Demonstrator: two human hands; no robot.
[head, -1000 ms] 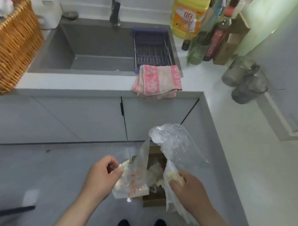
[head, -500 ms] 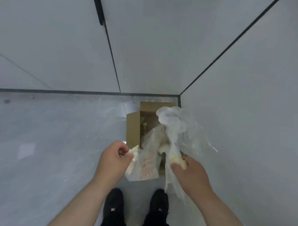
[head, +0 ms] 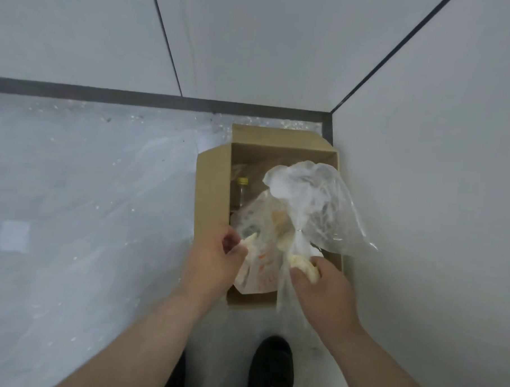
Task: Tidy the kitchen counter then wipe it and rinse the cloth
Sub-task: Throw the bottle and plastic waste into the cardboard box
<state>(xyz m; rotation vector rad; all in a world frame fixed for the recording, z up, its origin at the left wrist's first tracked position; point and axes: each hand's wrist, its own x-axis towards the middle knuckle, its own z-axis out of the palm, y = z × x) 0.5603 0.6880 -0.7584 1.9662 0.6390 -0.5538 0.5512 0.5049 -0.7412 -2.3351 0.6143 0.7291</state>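
Two hands hold plastic bags over an open cardboard box in the floor's corner.

The floor (head: 86, 215) carries the box (head: 211, 191) against the cabinet corner; a black shoe (head: 271, 366) stands near its front edge. The right hand (head: 328, 287) is clamped on a clear bag (head: 320, 205), the left hand (head: 213, 258) on a printed bag (head: 262, 269). Both bags hang over the box's front half, touching. A yellow-capped bottle (head: 242, 192) lies along the box's left wall.
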